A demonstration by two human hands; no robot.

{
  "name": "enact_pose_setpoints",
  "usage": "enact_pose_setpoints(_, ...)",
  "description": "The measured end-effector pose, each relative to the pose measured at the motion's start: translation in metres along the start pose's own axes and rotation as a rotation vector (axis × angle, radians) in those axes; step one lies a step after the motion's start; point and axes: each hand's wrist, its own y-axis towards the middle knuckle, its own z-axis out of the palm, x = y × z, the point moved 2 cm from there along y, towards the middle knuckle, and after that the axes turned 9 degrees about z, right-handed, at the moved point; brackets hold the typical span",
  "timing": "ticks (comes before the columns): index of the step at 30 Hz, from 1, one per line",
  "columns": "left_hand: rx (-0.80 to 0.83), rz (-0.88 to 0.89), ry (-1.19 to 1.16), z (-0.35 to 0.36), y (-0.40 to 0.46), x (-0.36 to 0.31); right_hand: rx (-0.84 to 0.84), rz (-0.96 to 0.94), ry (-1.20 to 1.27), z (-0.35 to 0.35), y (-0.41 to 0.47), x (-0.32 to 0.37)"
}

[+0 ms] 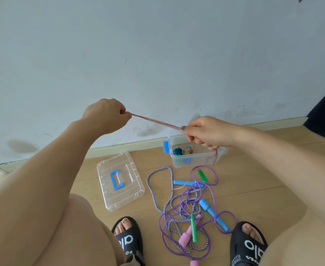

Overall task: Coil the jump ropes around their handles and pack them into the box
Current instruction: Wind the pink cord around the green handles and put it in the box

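Stretching a thin pink jump rope [154,120] taut between both hands, I pinch one end in my left hand [106,116] and grip the other in my right hand [207,134], its slack hanging down past the clear plastic storage box [196,160] with blue latches. That box sits on the wooden floor [254,179] by the wall with two coiled ropes [182,151] inside, its clear lid with a blue handle [119,181] lying flat to its left. Between my feet in black slides [248,244], a tangle of purple and striped ropes [184,212] with blue, green and pink handles lies loose.
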Motion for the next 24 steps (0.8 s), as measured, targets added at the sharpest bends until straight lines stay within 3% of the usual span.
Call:
enact_pose_setpoints(3, 0.233, 0.089, -0.138, 0.014, -0.004, -0.008, 0.021, 0.001, 0.013, 0.004, -0.002, 0.001)
enact_pose_setpoints(5, 0.489, 0.195, -0.431, 0.024, -0.016, -0.03, 0.026, -0.065, 0.148, 0.008, -0.003, 0.009)
enact_pose_setpoints(7, 0.547, 0.257, -0.771, 0.026, -0.018, -0.051, 0.027, -0.134, 0.244, 0.011, -0.005, 0.02)
enact_pose_setpoints(10, 0.426, 0.321, -0.962, 0.014, -0.014, -0.067, 0.017, -0.174, 0.253, 0.013, -0.003, 0.024)
enact_pose_setpoints(15, 0.359, 0.283, -0.838, 0.009, -0.013, -0.048, 0.002, -0.109, 0.049, 0.007, 0.001, 0.009)
enact_pose_setpoints(20, 0.175, 0.138, -0.865, 0.006, -0.008, -0.008, -0.045, -0.07, -0.027, 0.001, 0.002, -0.003)
enact_pose_setpoints(24, 0.032, 0.031, -0.592, 0.011, -0.005, 0.005, -0.03, -0.046, -0.012, -0.003, 0.002, -0.006)
